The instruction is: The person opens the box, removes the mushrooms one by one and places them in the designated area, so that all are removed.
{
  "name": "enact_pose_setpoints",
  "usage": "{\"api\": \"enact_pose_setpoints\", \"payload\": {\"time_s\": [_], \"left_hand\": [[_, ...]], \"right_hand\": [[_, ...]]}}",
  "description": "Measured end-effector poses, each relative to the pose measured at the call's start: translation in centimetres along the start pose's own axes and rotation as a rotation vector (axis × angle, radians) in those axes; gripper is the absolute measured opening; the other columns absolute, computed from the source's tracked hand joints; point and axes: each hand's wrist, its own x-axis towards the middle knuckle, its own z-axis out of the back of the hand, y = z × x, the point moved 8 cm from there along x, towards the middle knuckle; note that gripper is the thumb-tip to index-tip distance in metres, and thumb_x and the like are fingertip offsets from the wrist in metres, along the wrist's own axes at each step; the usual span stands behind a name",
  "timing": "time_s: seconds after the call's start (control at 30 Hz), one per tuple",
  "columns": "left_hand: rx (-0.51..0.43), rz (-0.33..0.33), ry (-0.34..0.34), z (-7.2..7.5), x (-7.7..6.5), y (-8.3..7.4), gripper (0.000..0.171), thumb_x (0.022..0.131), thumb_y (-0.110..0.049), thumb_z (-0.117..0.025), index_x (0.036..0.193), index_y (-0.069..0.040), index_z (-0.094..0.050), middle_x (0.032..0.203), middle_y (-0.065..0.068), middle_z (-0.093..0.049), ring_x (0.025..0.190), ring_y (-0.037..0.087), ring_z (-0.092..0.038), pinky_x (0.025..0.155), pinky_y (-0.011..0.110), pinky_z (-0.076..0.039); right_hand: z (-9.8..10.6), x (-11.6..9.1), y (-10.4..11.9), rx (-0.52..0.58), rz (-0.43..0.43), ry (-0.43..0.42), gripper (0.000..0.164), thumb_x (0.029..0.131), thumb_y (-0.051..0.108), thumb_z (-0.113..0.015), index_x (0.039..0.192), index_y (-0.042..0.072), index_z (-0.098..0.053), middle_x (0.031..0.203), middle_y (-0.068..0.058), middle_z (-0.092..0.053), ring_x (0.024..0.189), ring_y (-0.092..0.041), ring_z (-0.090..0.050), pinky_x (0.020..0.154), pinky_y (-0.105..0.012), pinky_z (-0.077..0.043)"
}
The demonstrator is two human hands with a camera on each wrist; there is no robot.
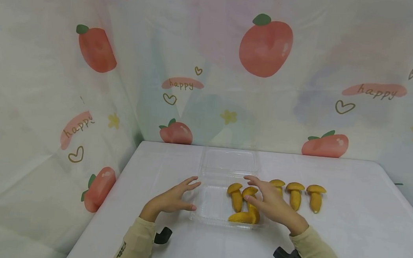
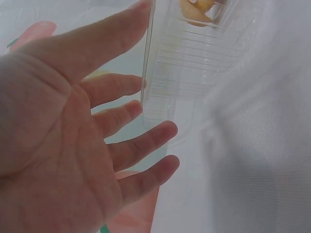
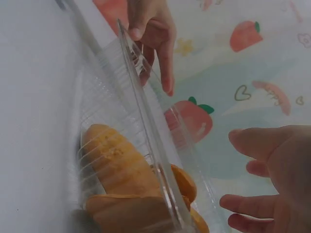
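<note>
A clear plastic container stands on the table with its lid laid back toward the wall. Yellow-brown toy mushrooms lie in its right half: one mushroom slants, while others cluster beside it, one on its side along the front. Beside the left rim is my left hand, fingers spread; in the left wrist view its fingertips overlap the container wall. My right hand hovers over the right rim near the mushrooms, its fingers loosely extended and holding nothing; the right wrist view shows its palm facing the container.
To the right of the container, a row of three more mushrooms stands out on the white table, the leftmost mushroom partly hidden behind my right hand. A printed fabric backdrop hangs along the table's back and left sides.
</note>
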Motion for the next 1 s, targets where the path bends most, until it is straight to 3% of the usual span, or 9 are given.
{"api": "enact_pose_setpoints", "payload": {"time_s": [0.53,0.7,1.0], "left_hand": [[0.004,-0.002,-0.003,0.1,0.0,-0.1,0.082,0.09,-0.021,-0.078,0.158,-0.007,-0.034,0.17,0.013,-0.017,0.156,0.039,-0.019,0.122,0.063,-0.024],[0.013,-0.003,-0.005,0.1,0.0,-0.1,0.083,0.089,-0.021,-0.078,0.158,-0.005,-0.034,0.17,0.014,-0.017,0.156,0.04,-0.02,0.121,0.064,-0.024],[0.002,-0.012,-0.009,0.0,0.2,0.0,0.083,0.089,-0.019,-0.078,0.157,-0.004,-0.034,0.17,0.015,-0.018,0.155,0.041,-0.021,0.121,0.065,-0.024]], "right_hand": [[-4.0,1.9,-0.8,-0.235,-0.062,0.102,0.064,0.087,0.025,-0.08,0.146,0.016,-0.055,0.13,-0.005,-0.07,0.123,-0.039,-0.055,0.095,-0.058,-0.034],[-4.5,2.0,-0.8,-0.31,-0.05,0.099,0.066,0.086,0.024,-0.081,0.145,0.016,-0.056,0.125,-0.006,-0.072,0.121,-0.036,-0.055,0.094,-0.055,-0.035],[-4.4,1.8,-0.7,-0.306,-0.029,0.067,0.064,0.082,0.021,-0.084,0.14,0.014,-0.059,0.124,-0.009,-0.071,0.122,-0.038,-0.055,0.106,-0.066,-0.03]]}}
